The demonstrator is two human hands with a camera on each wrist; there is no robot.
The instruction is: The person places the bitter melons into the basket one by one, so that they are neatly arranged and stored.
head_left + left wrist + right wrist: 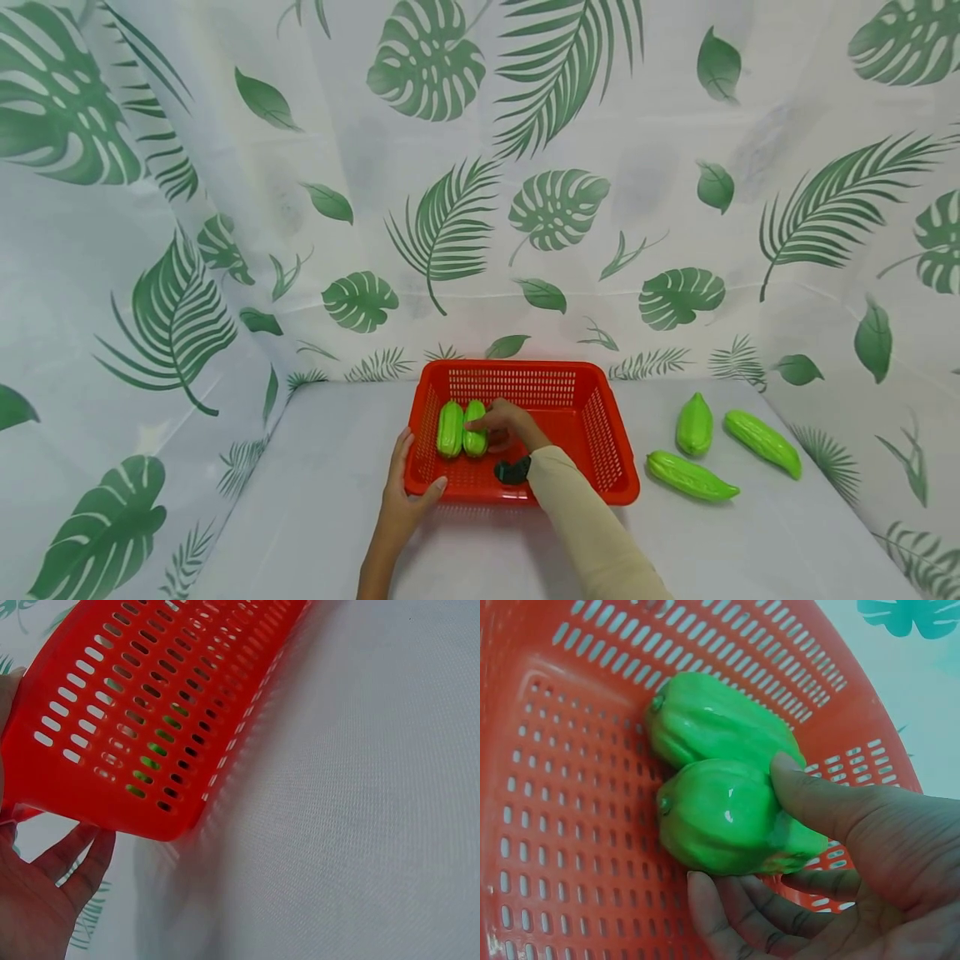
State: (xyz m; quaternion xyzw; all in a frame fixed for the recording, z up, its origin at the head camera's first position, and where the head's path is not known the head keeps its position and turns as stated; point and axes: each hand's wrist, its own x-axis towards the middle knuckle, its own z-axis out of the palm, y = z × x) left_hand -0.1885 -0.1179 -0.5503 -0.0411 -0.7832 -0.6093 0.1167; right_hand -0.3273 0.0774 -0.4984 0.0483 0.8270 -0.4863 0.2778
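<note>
Sleeve | red basket: two green vegetables | right grip pinching one | left grip spread against rim

- Red basket, near six o'clock in the head view: it's looking like moulded plastic, smooth and kinda shiny on the rim.
- Two green fruits at the basket's nine o'clock: they're showing slick, glossy, ridged skin and catching bright highlights up close. Wax or plastic, I'm struggling to tell.
- Loose fruits around four o'clock: they're rocking the same shiny finish.
- Table cover at seven o'clock: it's looking like matt cloth, with a fine woven grain showing in the left wrist view.
- Backdrop up at twelve: it's looking like a smooth printed sheet, lightly creased.
- Sleeve at five: it's looking like matt fabric.
</note>
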